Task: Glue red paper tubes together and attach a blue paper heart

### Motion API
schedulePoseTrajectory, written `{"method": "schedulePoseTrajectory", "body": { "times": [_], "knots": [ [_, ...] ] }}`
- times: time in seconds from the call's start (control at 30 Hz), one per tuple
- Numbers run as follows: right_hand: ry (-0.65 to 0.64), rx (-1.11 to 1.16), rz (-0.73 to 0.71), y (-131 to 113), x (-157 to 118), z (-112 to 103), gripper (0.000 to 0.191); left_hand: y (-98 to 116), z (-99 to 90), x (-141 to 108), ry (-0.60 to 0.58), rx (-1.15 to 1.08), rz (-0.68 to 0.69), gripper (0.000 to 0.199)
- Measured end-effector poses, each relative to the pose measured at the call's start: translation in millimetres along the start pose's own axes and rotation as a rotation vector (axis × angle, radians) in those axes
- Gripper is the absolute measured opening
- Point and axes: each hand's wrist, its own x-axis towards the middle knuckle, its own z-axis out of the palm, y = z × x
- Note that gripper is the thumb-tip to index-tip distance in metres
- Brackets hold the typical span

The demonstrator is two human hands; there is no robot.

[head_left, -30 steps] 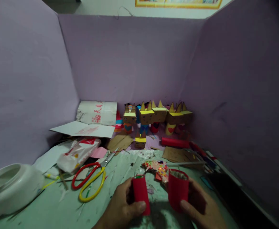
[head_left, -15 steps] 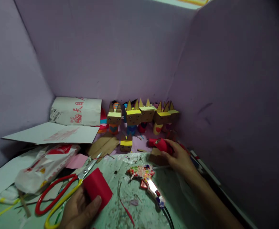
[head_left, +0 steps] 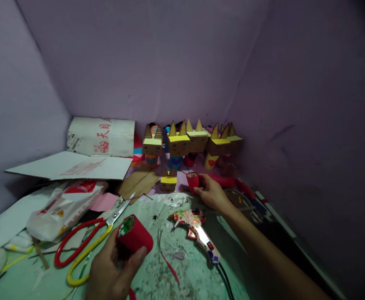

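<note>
My left hand (head_left: 113,262) grips a red paper-covered tube (head_left: 138,238), its open end showing green and white inside. Farther back, my right hand (head_left: 212,191) has its fingers on a smaller red tube (head_left: 193,182) standing upright at the table's far side. A small cardboard animal head (head_left: 168,181) with a yellow top sits just left of that tube. Between my hands lies a glue gun (head_left: 198,233) with a patterned body and a lit red light. Red and yellow-handled scissors (head_left: 107,227) rest beside my left hand.
Several cardboard animal figures (head_left: 178,145) with pointed ears stand along the back. White cardboard (head_left: 73,164), a plastic package (head_left: 66,212) and brown cardboard (head_left: 140,183) lie at the left. The glue gun's black cord (head_left: 226,281) runs off the near edge. Purple walls enclose the table.
My right hand has moved slightly left, and the red tube in its fingers is now upright. My left hand has tilted its tube so the open end shows. The view has shifted slightly.
</note>
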Motion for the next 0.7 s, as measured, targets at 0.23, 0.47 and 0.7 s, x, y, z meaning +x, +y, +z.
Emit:
{"method": "schedulePoseTrajectory", "body": {
  "times": [0.23,0.47,0.7],
  "knots": [
    [-0.141,-0.069,-0.063,-56,-80,-32,0.02,7,-9.6,10,0.051,-0.165,0.011,0.034],
    [-0.797,-0.417,-0.192,-108,-174,31,0.034,2,-9.1,10,0.073,-0.146,0.162,0.031],
    [-0.95,-0.174,-0.444,-114,-195,65,0.008,17,-17.3,17,0.072,-0.114,0.222,0.036]
  ]
}}
